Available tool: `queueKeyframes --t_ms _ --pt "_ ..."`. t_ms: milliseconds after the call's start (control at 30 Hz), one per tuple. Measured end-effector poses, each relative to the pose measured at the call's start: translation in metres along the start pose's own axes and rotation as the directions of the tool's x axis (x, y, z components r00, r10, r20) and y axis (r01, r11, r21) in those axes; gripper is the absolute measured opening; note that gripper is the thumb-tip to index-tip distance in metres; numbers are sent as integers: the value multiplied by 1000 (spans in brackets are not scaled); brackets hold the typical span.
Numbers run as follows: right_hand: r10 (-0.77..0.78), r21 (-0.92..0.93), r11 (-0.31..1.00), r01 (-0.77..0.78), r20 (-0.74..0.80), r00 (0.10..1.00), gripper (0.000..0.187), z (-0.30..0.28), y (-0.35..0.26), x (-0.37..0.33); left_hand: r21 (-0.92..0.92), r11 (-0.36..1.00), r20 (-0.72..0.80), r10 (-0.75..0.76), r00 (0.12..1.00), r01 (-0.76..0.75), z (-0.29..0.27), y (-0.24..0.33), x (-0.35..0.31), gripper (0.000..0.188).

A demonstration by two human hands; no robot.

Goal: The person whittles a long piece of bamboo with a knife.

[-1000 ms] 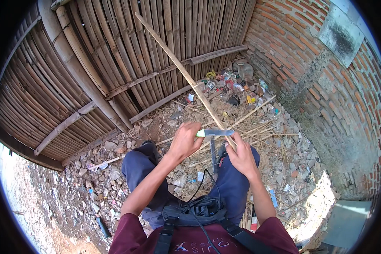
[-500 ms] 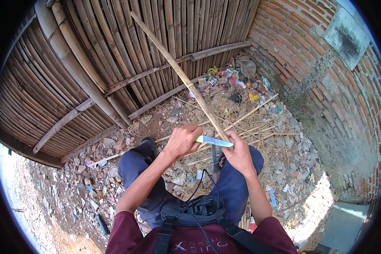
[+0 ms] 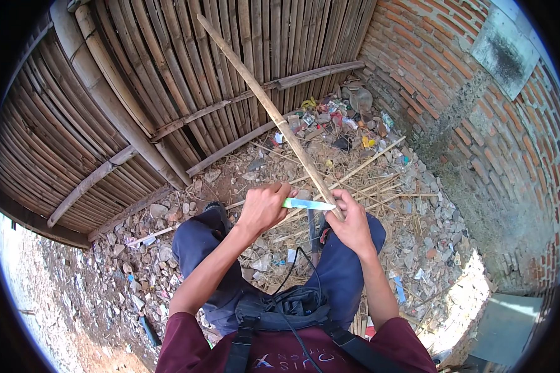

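My left hand (image 3: 264, 208) is closed round the green handle of a knife (image 3: 309, 204). Its pale blade points to the right, nearly level, with the tip end at the bamboo pole close to my other hand. Closed fingers of my right hand (image 3: 351, 225) grip the near end of this long bamboo pole (image 3: 274, 114), which slants away up and to the left. How far the blade bears on the pole I cannot tell.
Ahead and left stands a bamboo-slat wall (image 3: 242, 43); a brick wall (image 3: 410, 59) rises on the right. Thin bamboo strips (image 3: 373, 163) and stones cover the ground between. Coloured litter (image 3: 336, 116) lies in the far corner. A black-handled tool (image 3: 149, 331) rests at lower left.
The knife has turned from a downward slant to nearly level, its tip shifting left and up. My right hand and the pole's near end have moved only slightly.
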State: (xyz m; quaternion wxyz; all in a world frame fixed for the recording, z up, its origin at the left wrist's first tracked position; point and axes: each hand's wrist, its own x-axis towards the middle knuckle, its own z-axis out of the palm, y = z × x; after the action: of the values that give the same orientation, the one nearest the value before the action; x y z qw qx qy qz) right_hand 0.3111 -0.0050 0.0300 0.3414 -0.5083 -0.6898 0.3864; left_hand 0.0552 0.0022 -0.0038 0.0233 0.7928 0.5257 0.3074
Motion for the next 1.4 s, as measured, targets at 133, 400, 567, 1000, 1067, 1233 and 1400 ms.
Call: queueKeyframes --t_ms 133,400,567,1000,1067,1233,1400 --pt "6 101 995 -7 8 1000 42 -3 14 -2 17 1000 50 -8 999 7 -2 0 -14 19" --pt "-34 75 997 35 -16 999 45 1 5 -10 15 997 59 -72 996 71 -7 14 -18 14" --pt "-71 -80 994 70 -10 997 34 3 -2 -21 -8 981 -16 -192 981 192 -9 19 -10 10" --pt "9 109 994 -22 111 994 26 30 2 -44 15 916 -210 -389 897 401 9 -8 -1 35" --pt "59 140 987 -81 155 986 24 32 1 -44 -4 911 -232 -401 886 411 14 -12 -3 31" --pt "145 310 923 -230 275 950 18 37 -8 -48 -76 924 -116 -382 917 376 12 -14 -8 20" --pt "129 314 922 -226 301 945 19 40 -14 -48 -146 914 -162 -399 903 378 6 -19 -8 12"
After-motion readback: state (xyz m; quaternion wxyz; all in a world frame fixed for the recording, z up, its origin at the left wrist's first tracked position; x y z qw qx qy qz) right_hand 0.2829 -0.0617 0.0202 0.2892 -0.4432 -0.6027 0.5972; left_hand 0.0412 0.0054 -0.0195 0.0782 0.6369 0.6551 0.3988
